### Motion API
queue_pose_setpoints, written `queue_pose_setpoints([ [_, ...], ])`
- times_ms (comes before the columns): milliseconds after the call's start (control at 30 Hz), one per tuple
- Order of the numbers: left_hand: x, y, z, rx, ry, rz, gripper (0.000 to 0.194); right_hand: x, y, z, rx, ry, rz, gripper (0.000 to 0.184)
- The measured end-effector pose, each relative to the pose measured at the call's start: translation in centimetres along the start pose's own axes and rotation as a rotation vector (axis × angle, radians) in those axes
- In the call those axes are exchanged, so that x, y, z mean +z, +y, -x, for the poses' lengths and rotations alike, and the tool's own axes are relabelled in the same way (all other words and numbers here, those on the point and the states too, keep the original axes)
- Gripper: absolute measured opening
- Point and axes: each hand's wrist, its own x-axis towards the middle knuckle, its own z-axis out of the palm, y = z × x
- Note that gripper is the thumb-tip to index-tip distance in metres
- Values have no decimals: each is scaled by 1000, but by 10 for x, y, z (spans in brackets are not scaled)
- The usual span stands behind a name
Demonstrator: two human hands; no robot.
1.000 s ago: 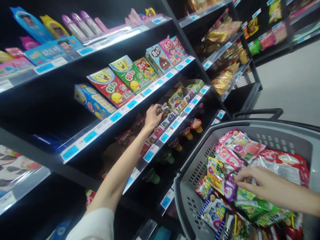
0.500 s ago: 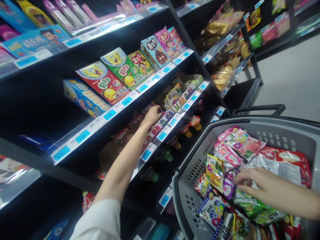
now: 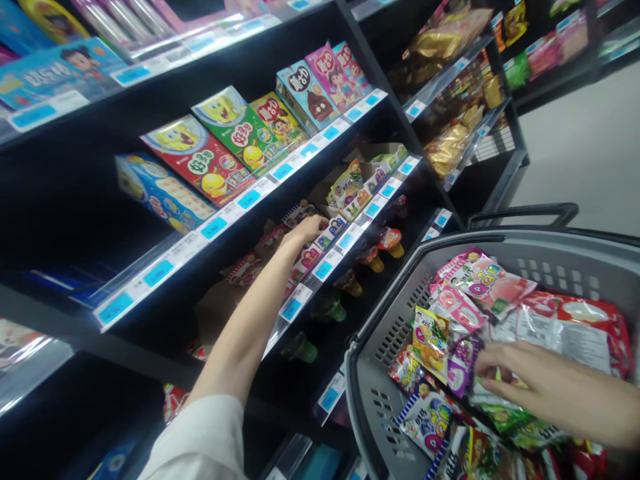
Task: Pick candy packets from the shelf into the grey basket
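My left hand (image 3: 309, 230) reaches into a shelf display box of small candy packets. Its fingers curl down behind the box's printed front edge (image 3: 334, 230), and the fingertips are hidden. A dark striped packet (image 3: 299, 212) lies just behind it. Over the grey shopping basket (image 3: 387, 313), my right hand (image 3: 515, 372) hangs with loosely bent fingers, thumb apart, and nothing visible in its grasp. Beneath and beside it are a green gummy candy packet (image 3: 500, 408), a purple one (image 3: 463, 363) and a yellow one (image 3: 431, 341). A pink packet (image 3: 493, 283) lies farther back in the basket.
Boxed snacks (image 3: 200, 163) line the shelf above my left arm, behind a price-label strip (image 3: 215, 228). Jelly cups (image 3: 390, 241) stand on the shelf below. The basket's black handle (image 3: 525, 213) is folded at its far rim. Golden bags (image 3: 447, 153) sit on the neighbouring rack.
My left hand has shifted slightly downward at the candy box, uncovering more of the striped packet behind it. My right hand stays over the basket. The view has moved slightly.
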Motion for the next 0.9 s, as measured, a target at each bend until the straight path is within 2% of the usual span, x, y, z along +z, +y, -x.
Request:
queue_pose_setpoints([
  [333, 1, -14, -12, -71, -111, 29, 50, 0, -2, 1, -3, -20, 20, 56],
  [500, 0, -15, -10, -61, -162, 63, 50, 1, -1, 4, -27, -3, 28, 53],
  [600, 2, -16, -7, -55, -167, 72, 48, 2, -5, 5, -57, 80, 13, 48],
  [733, 4, -15, -5, -80, -159, 79, 58, 1, -22, 2, -63, 263, 57, 44],
  [900, 2, -8, -1, -88, -182, 96, 54, -3, -38, 1, -77, 289, 85, 45],
])
